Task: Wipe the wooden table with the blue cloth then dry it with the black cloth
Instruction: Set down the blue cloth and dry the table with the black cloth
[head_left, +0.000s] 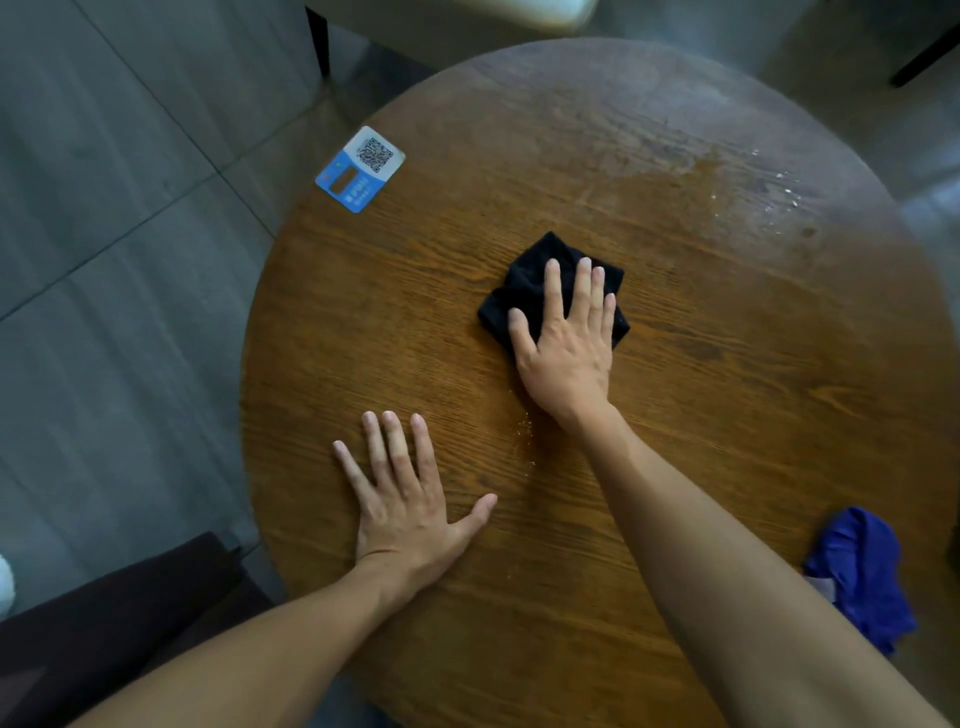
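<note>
Right hand (563, 348) is pressing flat, fingers spread, on the black cloth (524, 291) near the middle of the round wooden counter (727, 364). Left hand (410, 499) is lying open-palmed on the counter, nearer the person. Blue cloth (862, 571) is lying crumpled at the counter's near right edge; a QR card (361, 169) is sitting at its far left edge.

Single head-worn wide-angle view. It looks steeply down from above the near edge of the round wooden table (701, 389), close enough that both forearms enter from the bottom edge. The tabletop fills most of the frame; tiled floor (104, 234) shows left of the table. Straight lines bow toward the margins.
</note>
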